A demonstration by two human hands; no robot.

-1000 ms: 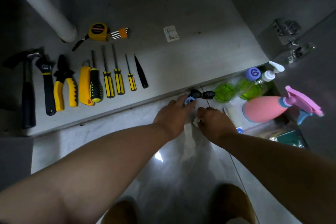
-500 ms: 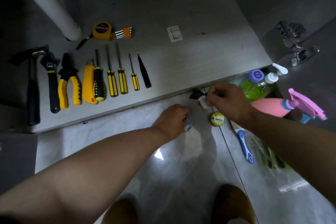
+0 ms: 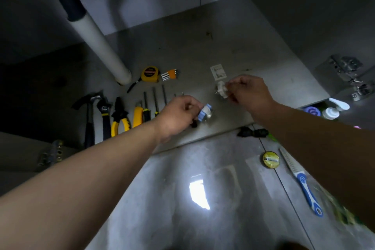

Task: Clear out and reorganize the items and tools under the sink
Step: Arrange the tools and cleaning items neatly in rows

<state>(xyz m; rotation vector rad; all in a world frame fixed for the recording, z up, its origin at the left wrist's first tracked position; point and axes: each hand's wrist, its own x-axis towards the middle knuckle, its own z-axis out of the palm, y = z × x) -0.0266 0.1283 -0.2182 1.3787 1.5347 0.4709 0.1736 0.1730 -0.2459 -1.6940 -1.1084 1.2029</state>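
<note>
— Report on the hands, please.

— From my remote station: the left hand point(image 3: 178, 115) hangs over the cabinet floor point(image 3: 263, 79), fingers curled tight around a small blue-and-white fitting point(image 3: 205, 113), which pokes out on the thumb side. The right hand point(image 3: 248, 91) is further back and to the right, fingers pinched closed on a small white fitting point(image 3: 221, 89). I cannot tell whether either piece touches the cabinet floor.

— And the tools?

— Laid in a row on the cabinet floor, left of the left hand: hammer point(image 3: 89, 111), wrench point(image 3: 105, 115), yellow-handled pliers point(image 3: 120, 119), a yellow utility knife point(image 3: 138, 116), then screwdrivers point(image 3: 155, 101), whose handles my left hand partly hides. Behind the row lie a yellow tape measure point(image 3: 150, 74) and a set of hex keys point(image 3: 170, 74), just beside each other. The white drain pipe point(image 3: 101, 46) comes down to the cabinet floor near the tape measure.

— Anything outside the cabinet?

— On the tiled floor point(image 3: 182, 199) in front: a black connector point(image 3: 252, 133) at the cabinet's edge, a round yellow tin point(image 3: 271, 159), and a blue-handled brush point(image 3: 302, 182) to its right. White pump bottles point(image 3: 332, 110) stand at the right, partly behind my right arm. A door hinge point(image 3: 349, 73) shows at the far right.
</note>
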